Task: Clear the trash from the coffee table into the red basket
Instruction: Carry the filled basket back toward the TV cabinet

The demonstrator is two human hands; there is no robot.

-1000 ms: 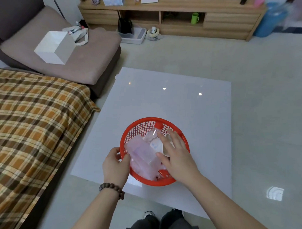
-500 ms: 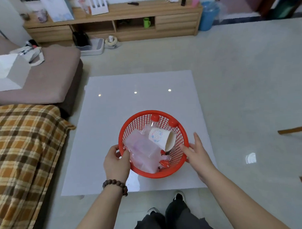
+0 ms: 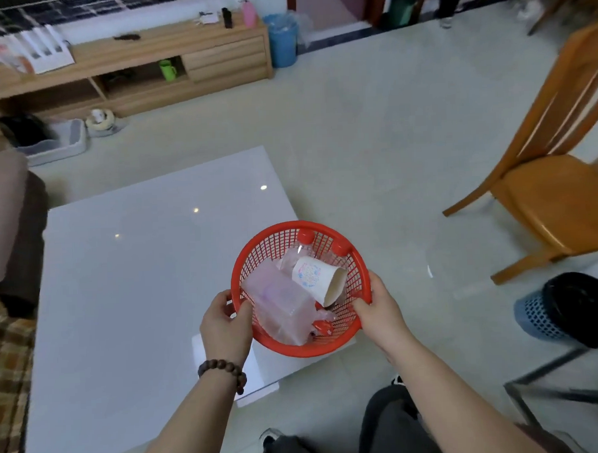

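Observation:
The red basket [image 3: 254, 258] is held at the white coffee table's [image 3: 133, 286] near right corner, partly past its edge. My left hand [image 3: 226, 325] grips the basket's left rim and my right hand [image 3: 378, 306] grips its right rim. Inside lie a pale pink plastic container [image 3: 278, 300], a white paper cup [image 3: 318, 281] on its side, a clear bottle with a red cap [image 3: 305, 238] and a small red wrapper [image 3: 323, 327].
A wooden chair [image 3: 554, 190] stands to the right. A dark bin with a blue mesh wall [image 3: 565, 310] sits on the floor at right. A sofa [image 3: 5, 216] with a plaid blanket [image 3: 4, 372] lines the left; a wooden TV cabinet [image 3: 143, 72] and a blue bucket [image 3: 282, 40] are at the back.
My right hand left the basket's inside and closed on its right rim. The basket has shifted toward the table's right edge, and my view has swung right.

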